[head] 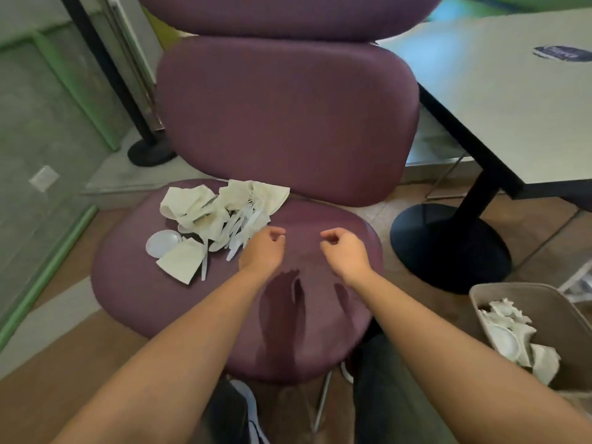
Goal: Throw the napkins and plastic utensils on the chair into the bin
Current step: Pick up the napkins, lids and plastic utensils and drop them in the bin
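This looks like a cafeteria or fast-food dining area: purple padded chairs (288, 123) stand beside a white pedestal table (512, 100) on a tiled floor (544, 229), with used napkins (205, 206), plastic utensils (243, 225) and a waste bin (499, 293).

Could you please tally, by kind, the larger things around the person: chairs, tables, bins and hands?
Purple chair: 1
White table: 1
Bin, already holding white litter: 1
Hands, left hand and right hand, both empty: 2
Total: 5
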`<state>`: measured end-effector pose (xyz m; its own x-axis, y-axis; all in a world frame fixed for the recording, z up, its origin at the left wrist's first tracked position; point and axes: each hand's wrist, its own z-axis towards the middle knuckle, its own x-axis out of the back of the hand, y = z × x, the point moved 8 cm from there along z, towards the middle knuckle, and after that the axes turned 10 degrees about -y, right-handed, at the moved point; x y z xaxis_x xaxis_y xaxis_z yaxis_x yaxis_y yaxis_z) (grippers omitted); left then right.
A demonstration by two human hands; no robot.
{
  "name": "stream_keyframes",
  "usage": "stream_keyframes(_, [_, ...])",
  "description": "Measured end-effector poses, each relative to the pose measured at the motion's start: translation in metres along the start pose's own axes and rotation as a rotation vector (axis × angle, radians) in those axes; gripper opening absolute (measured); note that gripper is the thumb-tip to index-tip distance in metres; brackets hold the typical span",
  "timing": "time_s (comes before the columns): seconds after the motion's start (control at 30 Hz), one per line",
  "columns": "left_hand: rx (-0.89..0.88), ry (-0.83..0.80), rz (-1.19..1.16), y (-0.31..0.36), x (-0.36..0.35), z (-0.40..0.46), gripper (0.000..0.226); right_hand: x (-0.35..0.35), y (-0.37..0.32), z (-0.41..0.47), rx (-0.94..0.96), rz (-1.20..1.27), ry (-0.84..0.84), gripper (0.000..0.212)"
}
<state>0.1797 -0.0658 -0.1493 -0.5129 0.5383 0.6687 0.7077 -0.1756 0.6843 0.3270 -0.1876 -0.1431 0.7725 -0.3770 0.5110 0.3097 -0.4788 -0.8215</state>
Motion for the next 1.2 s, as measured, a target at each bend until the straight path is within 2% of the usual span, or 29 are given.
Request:
stream_keyframes(0.17, [0.086, 0.085, -0.013, -0.051, 0.041, 0.015, 0.033, -0.068, -0.026, 0.034, 0.057, -0.121, -0.138, 0.034])
stream_keyframes(0.27, [0.109, 0.136, 0.087, -0.072, 0.057, 0.026, 0.043, -0.105, -0.037, 0.054, 0.107, -0.237, -0.198, 0.04])
stream_keyframes(0.47, [0.081, 0.161, 0.339, -0.089, 0.07, 0.053, 0.038, -0.148, -0.06, 0.079, 0.189, -0.432, -0.261, 0.063])
stream_keyframes(0.57, [0.043, 0.136, 0.52, -0.089, 0.068, 0.066, 0.035, -0.161, -0.06, 0.09, 0.211, -0.595, -0.261, 0.058])
stream_keyframes(0.67, [0.017, 0.113, 0.635, -0.087, 0.062, 0.074, 0.038, -0.163, -0.056, 0.097, 0.261, -0.654, -0.184, 0.046])
stream_keyframes(0.87, [-0.004, 0.109, 0.745, -0.084, 0.052, 0.08, 0.036, -0.154, -0.047, 0.102, 0.3, -0.502, -0.144, 0.022])
stream_keyframes(1.03, [0.042, 0.138, 0.659, -0.085, 0.051, 0.075, 0.031, -0.132, -0.029, 0.097, 0.275, -0.417, -0.102, 0.007])
stream_keyframes(1.13, [0.016, 0.165, 0.557, -0.078, 0.049, 0.066, 0.023, -0.112, -0.016, 0.09, 0.217, -0.247, -0.064, 0.018])
stream_keyframes(1.2, [-0.05, 0.145, 0.405, -0.068, 0.043, 0.059, 0.019, -0.093, -0.007, 0.084, 0.176, -0.11, -0.005, 0.021])
